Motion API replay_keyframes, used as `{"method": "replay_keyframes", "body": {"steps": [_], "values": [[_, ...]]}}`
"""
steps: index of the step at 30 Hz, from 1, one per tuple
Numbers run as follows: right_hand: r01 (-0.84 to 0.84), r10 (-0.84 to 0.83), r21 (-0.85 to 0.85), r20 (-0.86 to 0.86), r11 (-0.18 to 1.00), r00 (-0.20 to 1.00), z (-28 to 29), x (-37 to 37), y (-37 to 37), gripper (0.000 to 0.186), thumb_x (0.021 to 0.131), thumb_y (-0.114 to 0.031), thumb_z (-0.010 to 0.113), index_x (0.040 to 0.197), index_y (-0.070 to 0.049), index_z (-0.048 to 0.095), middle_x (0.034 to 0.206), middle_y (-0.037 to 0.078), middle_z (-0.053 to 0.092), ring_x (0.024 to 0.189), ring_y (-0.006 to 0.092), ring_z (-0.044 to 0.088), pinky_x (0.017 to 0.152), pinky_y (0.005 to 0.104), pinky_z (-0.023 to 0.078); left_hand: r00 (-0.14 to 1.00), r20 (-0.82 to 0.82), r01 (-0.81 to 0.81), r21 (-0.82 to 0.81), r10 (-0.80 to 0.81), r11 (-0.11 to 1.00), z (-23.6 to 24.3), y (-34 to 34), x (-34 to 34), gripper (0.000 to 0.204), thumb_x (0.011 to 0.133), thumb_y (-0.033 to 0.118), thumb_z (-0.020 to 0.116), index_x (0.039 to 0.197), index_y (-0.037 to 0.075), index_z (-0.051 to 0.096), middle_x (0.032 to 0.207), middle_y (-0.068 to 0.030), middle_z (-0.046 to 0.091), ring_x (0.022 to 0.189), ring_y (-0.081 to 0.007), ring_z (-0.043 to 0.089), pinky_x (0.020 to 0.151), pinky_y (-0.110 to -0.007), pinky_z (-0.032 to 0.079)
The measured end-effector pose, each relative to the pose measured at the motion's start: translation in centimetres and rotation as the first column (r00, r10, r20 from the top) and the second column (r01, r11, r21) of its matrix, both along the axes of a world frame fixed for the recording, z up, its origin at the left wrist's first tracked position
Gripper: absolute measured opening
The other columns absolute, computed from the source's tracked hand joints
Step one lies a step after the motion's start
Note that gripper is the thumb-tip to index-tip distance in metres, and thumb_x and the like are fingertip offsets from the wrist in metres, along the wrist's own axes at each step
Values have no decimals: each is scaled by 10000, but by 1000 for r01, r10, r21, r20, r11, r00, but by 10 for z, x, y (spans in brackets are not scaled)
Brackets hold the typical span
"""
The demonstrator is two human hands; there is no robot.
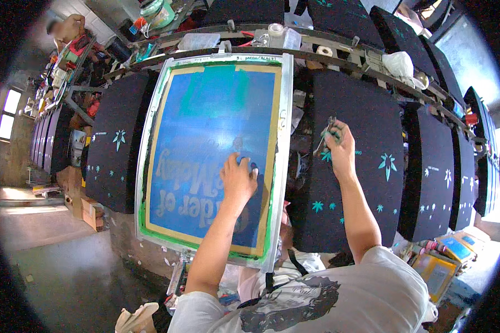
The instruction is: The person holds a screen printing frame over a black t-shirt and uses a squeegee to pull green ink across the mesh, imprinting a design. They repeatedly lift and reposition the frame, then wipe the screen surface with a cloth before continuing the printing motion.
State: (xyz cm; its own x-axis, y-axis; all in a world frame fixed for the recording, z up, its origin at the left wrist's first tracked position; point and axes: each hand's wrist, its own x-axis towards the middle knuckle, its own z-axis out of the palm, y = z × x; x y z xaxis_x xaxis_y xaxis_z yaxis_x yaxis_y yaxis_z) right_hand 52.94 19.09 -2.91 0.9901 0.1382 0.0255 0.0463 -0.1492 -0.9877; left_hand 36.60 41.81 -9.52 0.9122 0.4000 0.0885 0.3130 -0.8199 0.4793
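A silk-screen printing frame (286,127) with a blue mesh, tan tape border and pale mirrored lettering lies in front of me. Curved and apart, the fingers of my left hand (240,180) rest over the blue mesh, right of the middle, with nothing visible in them. My right hand (340,145) is closed on a small grey metal tool, whose exact kind I cannot make out. That hand hovers over a black fabric panel (350,188) printed with teal leaf shapes, to the right of the frame.
More black printed panels stand at the left (108,150) and right (433,172). Behind the frame runs a metal rail (339,53) with a tape roll (275,29) and a white plastic bag (398,65). Another person (69,30) is at the far left. Screen frames (436,272) lean at lower right.
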Motion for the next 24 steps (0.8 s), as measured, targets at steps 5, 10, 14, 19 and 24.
{"method": "replay_keyframes", "body": {"steps": [5,10,14,19,24], "values": [[53,-14,367,-107,929,994,5,86,7,534,907,-5,608,1389,-69,385,1064,89,613,865,162,596,719,282,485,995,-88,-54,-23,51,998,-1,-12,19,409,821,197,730,1192,42,653,1368,-185,473,1256,-379,455,1006,-569,363],[100,-16,420,-199,902,980,-19,164,19,424,953,-46,604,1335,-61,421,1071,103,581,879,193,616,747,345,519,990,-128,-67,3,66,998,7,-18,34,409,809,191,733,1184,46,659,1370,-177,476,1264,-370,451,1009,-567,358],[164,-152,378,-61,911,987,-57,232,42,385,932,-96,646,1249,-21,440,887,48,540,666,115,508,535,272,405,991,-117,-67,38,71,997,7,-19,47,406,813,190,726,1191,58,660,1381,-157,472,1272,-358,446,1012,-575,354],[287,-300,90,191,954,935,-64,311,86,353,901,-120,686,1177,-15,494,989,115,573,906,233,582,803,370,484,991,-113,-62,58,68,996,6,-19,71,389,827,195,703,1192,69,662,1383,-135,473,1272,-345,447,1025,-596,339],[268,-269,274,-36,924,962,-79,341,117,323,942,-54,610,1221,-2,457,1042,105,558,881,203,585,771,360,542,993,-117,-16,56,22,998,9,-29,83,331,847,199,679,1163,98,666,1341,-132,512,1228,-363,477,1008,-578,355]]}}
